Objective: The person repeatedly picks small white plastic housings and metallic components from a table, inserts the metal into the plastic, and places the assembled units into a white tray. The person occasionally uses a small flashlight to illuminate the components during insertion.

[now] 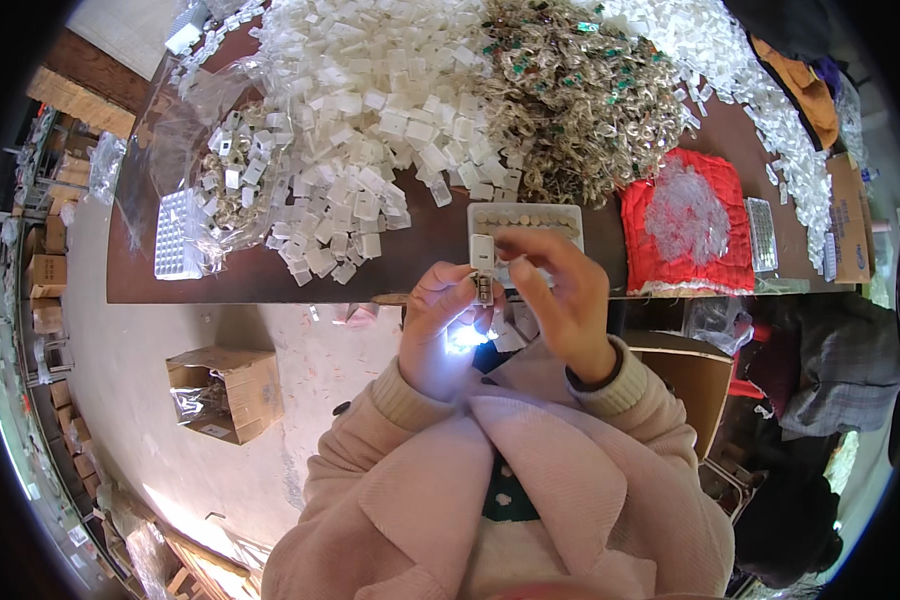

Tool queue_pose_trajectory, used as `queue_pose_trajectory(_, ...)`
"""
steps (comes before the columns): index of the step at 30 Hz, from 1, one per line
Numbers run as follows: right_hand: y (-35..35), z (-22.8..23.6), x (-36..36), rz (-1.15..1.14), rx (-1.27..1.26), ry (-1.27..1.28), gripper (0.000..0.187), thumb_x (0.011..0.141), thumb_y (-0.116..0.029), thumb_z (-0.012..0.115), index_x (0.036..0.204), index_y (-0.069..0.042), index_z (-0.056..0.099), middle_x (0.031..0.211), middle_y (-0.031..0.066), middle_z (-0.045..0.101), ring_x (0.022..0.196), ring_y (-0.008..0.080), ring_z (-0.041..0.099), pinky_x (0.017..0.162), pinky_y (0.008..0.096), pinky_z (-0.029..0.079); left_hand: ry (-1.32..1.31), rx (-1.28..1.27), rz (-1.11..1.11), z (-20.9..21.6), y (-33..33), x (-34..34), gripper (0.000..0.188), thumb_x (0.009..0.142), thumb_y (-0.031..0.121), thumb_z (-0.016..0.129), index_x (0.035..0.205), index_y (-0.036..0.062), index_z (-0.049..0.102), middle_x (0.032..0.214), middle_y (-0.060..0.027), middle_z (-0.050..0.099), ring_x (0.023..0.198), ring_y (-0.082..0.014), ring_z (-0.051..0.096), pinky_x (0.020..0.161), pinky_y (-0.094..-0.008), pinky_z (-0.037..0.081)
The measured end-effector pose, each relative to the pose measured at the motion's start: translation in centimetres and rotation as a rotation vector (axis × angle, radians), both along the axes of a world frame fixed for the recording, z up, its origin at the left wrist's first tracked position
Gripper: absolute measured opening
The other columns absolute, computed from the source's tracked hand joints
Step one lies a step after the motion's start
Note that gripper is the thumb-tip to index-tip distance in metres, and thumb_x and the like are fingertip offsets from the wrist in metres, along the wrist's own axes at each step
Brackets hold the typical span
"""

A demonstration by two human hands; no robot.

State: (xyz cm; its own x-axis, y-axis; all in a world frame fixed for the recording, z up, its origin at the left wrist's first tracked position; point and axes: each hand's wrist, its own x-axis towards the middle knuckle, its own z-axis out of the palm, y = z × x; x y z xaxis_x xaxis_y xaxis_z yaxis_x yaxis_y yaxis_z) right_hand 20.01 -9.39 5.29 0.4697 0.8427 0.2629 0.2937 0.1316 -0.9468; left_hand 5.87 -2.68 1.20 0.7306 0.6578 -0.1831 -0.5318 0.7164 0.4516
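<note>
My left hand (436, 322) is closed on a small light unit (482, 288), held upright just beyond the table's near edge. It has a white block-shaped top and a darker lower part with small shapes in it. A bright glow shines below it by my left fingers. My right hand (568, 300) is close on the right, thumb and forefinger apart, the forefinger tip at the white top; whether it touches cannot be made out. Just behind both hands lies a shallow clear tray (576, 232) with rows of round, silvery discs like button cells.
White plastic casings (370, 110) are heaped across the dark table (420, 220). Beside them rises a pile of clear and green pieces (580, 100). A red cloth (635, 240) bears clear strands. A white grid tray (177, 240) lies left; an open carton (250, 395) stands on the floor.
</note>
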Motion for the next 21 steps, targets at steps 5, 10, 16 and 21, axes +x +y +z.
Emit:
queue_pose_trajectory(5,0.1,-0.3,0.3,0.101,-0.119,0.523,0.015,0.091,-0.003,0.068,0.105,0.0,0.07,0.089,0.0076,0.07,0.068,0.0088,0.064,0.064,0.0228,0.054,0.001,-0.038,-0.112,-0.1,-0.4,-0.3,0.012,0.095,0.014,0.064,0.104,0.0052,0.063,0.094,-0.0132,0.07,0.071,-0.0139,0.06,0.062,-0.0228,0.046)
queue_pose_trajectory(10,-0.4,-0.4,-0.1,0.119,0.205,0.021,0.022,0.08,0.007,0.074,0.1,-0.002,0.073,0.1,0.0124,0.07,0.085,0.0185,0.069,0.075,0.0295,0.056,-0.044,-0.101,-0.112,0.5,-0.7,-0.3,0.018,0.096,0.02,0.065,0.108,0.0064,0.062,0.095,-0.0056,0.066,0.082,-0.0115,0.058,0.071,-0.0246,0.046)
queue_pose_trajectory(16,-0.6,-0.3,0.5,0.194,0.364,-0.199,0.032,0.073,0.012,0.073,0.102,-0.001,0.073,0.109,0.0147,0.068,0.099,0.0277,0.066,0.083,0.0346,0.054,0.014,-0.213,-0.116,1.4,-1.4,0.0,0.023,0.099,0.023,0.062,0.115,0.0086,0.058,0.108,-0.0016,0.063,0.094,-0.0104,0.057,0.084,-0.0271,0.047)
queue_pose_trajectory(21,-0.8,-0.2,0.3,0.128,0.375,-0.273,0.029,0.075,0.013,0.069,0.1,0.0,0.07,0.108,0.0149,0.068,0.098,0.0289,0.066,0.083,0.0356,0.054,-0.007,-0.248,-0.115,1.1,-1.9,0.5,0.033,0.099,0.026,0.061,0.125,0.0067,0.055,0.117,-0.0025,0.06,0.109,-0.0134,0.056,0.098,-0.0306,0.045)
